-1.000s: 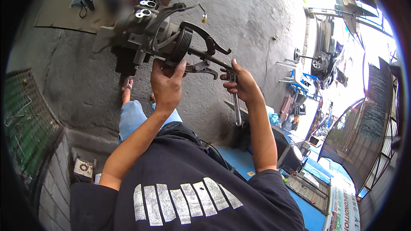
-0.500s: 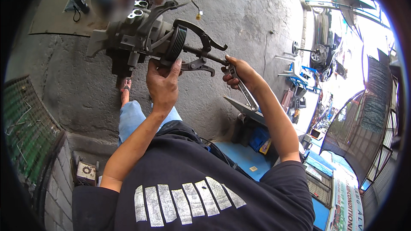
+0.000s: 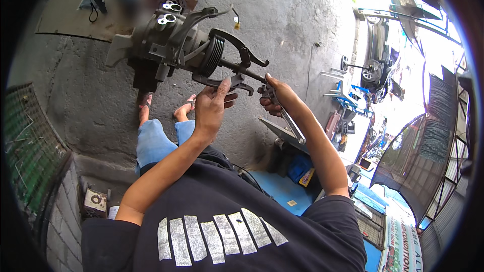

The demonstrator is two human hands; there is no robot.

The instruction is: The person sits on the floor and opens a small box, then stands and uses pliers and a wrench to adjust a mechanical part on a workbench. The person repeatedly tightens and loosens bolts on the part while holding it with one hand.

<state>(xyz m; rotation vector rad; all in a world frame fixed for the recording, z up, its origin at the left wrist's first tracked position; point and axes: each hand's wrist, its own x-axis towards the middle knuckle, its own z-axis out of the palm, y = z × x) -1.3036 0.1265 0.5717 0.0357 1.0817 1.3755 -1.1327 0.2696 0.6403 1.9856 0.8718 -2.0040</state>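
Note:
A dark gear puller (image 3: pixel 245 53) has its two hooked arms either side of a black ribbed pulley (image 3: pixel 213 56) on a grey metal machine unit (image 3: pixel 164 45). Its long centre screw points right, toward my right hand (image 3: pixel 279 94). That hand is closed round an adjustable wrench (image 3: pixel 292 127) at the outer end of the screw, with the handle angled down along my forearm. My left hand (image 3: pixel 209 113) is beside the puller's lower arm. Its thumb is raised against that arm, and its fingers are stretched out and apart; their far side is partly hidden.
Beyond the machine unit, a tan board (image 3: pixel 65 20) lies on the concrete floor (image 3: pixel 282 10) near a blurred blue shape. A white chair (image 3: pixel 345 83) and a car wheel (image 3: pixel 371 72) are at right. A green mesh panel (image 3: pixel 33 146) leans at left; a blue surface (image 3: pixel 275 191) is at lower right.
My left hand has slid right, away from the pulley, and its fingers have spread. The machine unit and puller now appear slightly lower and further right. My right hand keeps the wrench at the screw end.

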